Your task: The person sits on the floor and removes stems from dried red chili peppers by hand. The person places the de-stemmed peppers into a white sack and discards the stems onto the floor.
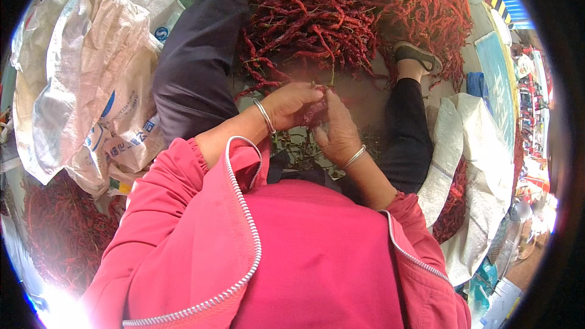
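Note:
My left hand point(292, 106) is closed around some dark red dried chili peppers point(315, 108), held just above my lap. My right hand point(339, 130) meets it from the other side, its thumb and forefinger at the same peppers, near a pale green stem point(332, 73). Each wrist wears a silver bangle. Past my hands, between my feet, lies a large heap of long dried red chilies point(320, 23). Green stems and scraps point(301, 148) lie below my hands, partly hidden by them.
Crumpled white woven sacks point(87, 77) with blue print stand at the left, above more chilies point(68, 228). An open white sack point(484, 164) holding chilies is at the right. My dark-trousered legs spread around the heap. A blue board point(496, 77) edges the right side.

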Available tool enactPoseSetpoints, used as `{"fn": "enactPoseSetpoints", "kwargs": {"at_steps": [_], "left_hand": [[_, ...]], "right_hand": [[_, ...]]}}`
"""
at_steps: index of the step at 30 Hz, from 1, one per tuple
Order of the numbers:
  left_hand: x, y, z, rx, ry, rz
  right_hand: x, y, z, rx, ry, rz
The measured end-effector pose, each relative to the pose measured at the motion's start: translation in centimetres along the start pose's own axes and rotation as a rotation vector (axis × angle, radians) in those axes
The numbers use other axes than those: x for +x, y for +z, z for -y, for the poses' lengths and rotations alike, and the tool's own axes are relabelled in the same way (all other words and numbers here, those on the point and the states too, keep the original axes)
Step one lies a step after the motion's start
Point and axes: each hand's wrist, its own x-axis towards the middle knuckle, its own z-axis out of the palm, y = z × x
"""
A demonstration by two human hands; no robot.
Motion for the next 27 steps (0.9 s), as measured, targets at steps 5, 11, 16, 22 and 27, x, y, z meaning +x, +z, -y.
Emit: {"fn": "enactPoseSetpoints", "kwargs": {"at_steps": [5,11,16,22,27], "left_hand": [[0.1,-0.6,0.2,0.062,-0.047,-0.002],[0.1,-0.4,0.5,0.281,-0.074,-0.097],[-0.7,2.0,-0.2,0.952,-0.28,-0.102],[-0.5,1.0,1.0,1.481,-0.123,0.16],[-1.1,3.0,0.3,1.124,-0.243,0.174]], "right_hand": [[0.2,-0.5,0.4,-0.055,-0.074,0.177],[-1.2,-1.5,-0.9,0.224,-0.131,0.072],[-1.5,-3.0,-3.5,0.626,0.394,0.085],[-2.1,-2.8,-3.8,0.517,0.269,0.297],[-3.0,-1.6,-4.4,0.895,0.605,0.234]]}}
